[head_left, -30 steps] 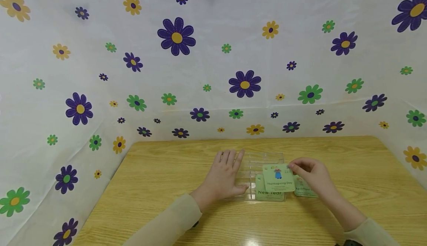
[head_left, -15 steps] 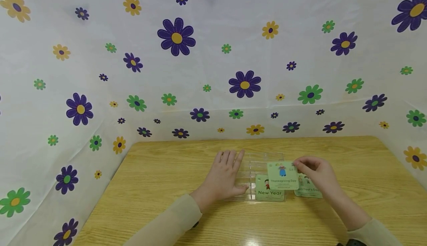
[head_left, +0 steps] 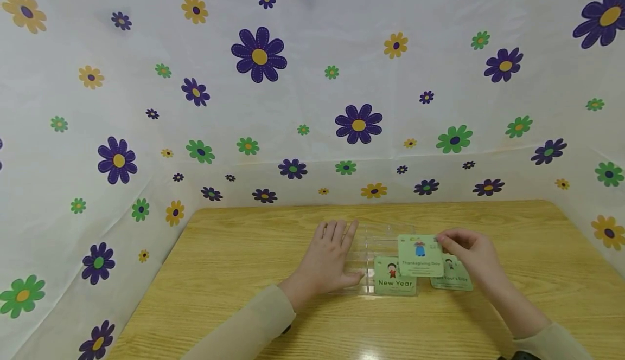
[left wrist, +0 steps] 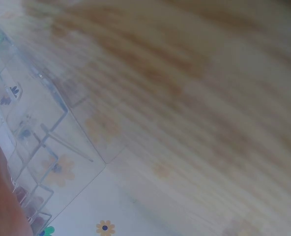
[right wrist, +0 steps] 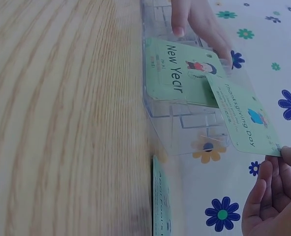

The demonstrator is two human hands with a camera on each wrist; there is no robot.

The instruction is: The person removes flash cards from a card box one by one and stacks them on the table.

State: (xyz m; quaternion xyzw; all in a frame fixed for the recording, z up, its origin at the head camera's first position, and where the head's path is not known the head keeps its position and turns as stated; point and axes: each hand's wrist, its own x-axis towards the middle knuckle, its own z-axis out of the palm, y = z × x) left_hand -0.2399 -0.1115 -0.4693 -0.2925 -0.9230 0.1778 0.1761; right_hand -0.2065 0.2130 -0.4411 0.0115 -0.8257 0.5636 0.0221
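Observation:
My right hand [head_left: 472, 254] pinches a green card [head_left: 421, 257] printed "Thanksgiving Day" by its upper right corner. The card is held up over the right part of a clear plastic tiered rack [head_left: 381, 246]. In the right wrist view, thumb and fingers meet at the corner of that card [right wrist: 246, 120]. A green "New Year" card [head_left: 394, 284] stands in the rack's front tier, partly overlapped by the raised card. My left hand [head_left: 327, 259] rests on the rack's left part with fingers spread. The left wrist view shows the rack's stepped end [left wrist: 42, 142] beside the hand.
A green "April Fool's Day" card [head_left: 453, 283] lies on the wooden table [head_left: 234, 273] right of the rack, partly behind my right hand and the raised card. A white sheet with printed flowers [head_left: 303, 89] hangs along the table's back and sides.
My right hand has moved right with the Thanksgiving Day card, showing more of the New Year card. My left hand has stayed in place on the rack.

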